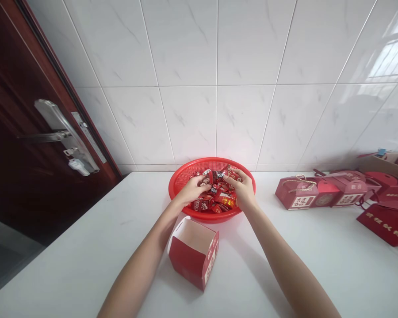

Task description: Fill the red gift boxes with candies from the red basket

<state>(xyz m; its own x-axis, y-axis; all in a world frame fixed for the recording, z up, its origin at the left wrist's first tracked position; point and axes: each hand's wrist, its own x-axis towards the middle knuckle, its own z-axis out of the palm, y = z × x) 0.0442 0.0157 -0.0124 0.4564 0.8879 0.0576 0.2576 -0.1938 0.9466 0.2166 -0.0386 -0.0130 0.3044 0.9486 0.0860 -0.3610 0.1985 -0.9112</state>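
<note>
A red plastic basket (177,170) with perforated sides stands against the tiled wall, holding several wrapped candies (223,197) in red, brown and gold. Both hands reach into it from the near side. My left hand (193,191) is closed on a red wrapped candy at the basket's left. On the right, my right hand (243,187) pinches another wrapped candy between thumb and fingers; its fingertips partly cover it. Just in front of the basket, between my forearms, an open red gift box (189,260) sits upright with its top flaps raised. The visible inside shows bare cardboard.
Closed red gift boxes (298,192), some with cord handles, line the right of the white table (119,247). A dark red box (386,223) with gold characters lies nearer, and a cardboard carton (389,164) stands behind. A brown door (16,110) with keys is at left.
</note>
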